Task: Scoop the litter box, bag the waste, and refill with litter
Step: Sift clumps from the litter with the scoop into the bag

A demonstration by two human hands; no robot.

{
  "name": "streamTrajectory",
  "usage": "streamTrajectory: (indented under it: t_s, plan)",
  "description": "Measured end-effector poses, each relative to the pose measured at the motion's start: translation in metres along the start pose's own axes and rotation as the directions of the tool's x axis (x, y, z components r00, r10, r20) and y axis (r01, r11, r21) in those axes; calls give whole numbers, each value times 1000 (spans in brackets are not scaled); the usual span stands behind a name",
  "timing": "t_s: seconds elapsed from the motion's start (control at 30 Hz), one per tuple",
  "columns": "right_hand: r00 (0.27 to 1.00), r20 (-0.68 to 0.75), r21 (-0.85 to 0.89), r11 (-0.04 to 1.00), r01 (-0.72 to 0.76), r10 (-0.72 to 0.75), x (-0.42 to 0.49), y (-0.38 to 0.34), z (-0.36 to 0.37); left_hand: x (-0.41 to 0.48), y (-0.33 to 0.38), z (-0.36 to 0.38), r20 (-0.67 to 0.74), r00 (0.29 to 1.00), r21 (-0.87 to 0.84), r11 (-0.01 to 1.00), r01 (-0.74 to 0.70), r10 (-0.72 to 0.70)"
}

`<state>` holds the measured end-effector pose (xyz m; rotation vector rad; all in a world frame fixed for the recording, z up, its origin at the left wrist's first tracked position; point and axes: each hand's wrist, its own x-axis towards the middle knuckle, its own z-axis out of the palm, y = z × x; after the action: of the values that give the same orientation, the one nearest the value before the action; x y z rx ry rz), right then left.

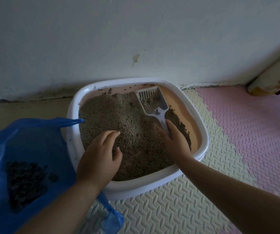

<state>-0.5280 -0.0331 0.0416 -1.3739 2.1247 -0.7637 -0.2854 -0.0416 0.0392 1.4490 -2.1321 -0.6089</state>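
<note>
A white-rimmed litter box with a peach inner wall sits on the floor against the wall, holding grey-brown litter. A white slotted scoop lies in its far right corner, with a few clumps in its head. My right hand is wrapped around the scoop's handle. My left hand rests flat on the litter near the front, fingers spread, holding nothing. A blue plastic bag lies open to the left of the box, with dark scooped waste inside it.
A white scuffed wall stands right behind the box. Cream foam mat tiles and pink ones cover the floor to the front and right. A worn door frame edge is at the far right.
</note>
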Motion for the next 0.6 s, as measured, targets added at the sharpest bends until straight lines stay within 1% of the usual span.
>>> streamTrajectory:
  t_s: [0.07, 0.17, 0.27, 0.37, 0.47, 0.6]
  plan:
    - [1000, 4, -12, 1000, 29, -29, -3, -3, -4, 0, 0, 0, -1, 1000, 3, 1000, 3, -3]
    - [1000, -8, 0, 1000, 24, -24, -6, -5, -7, 0, 1, 0, -3, 1000, 4, 1000, 8, -8]
    - [998, 20, -94, 993, 64, -63, -4, -5, -12, 0, 1, -1, -1, 1000, 8, 1000, 14, -14]
    - [999, 44, -140, 990, -4, 10, 9, 2, -22, 0, 1, -1, 3, 1000, 10, 1000, 16, -16]
    - [990, 134, -283, 959, -13, 53, 18, 9, -29, 0, 0, 0, 7, 1000, 8, 1000, 17, -17]
    - [965, 209, -285, 954, -95, 158, 26, 2, -28, 0, 0, 0, 9, 1000, 2, 1000, 18, -18]
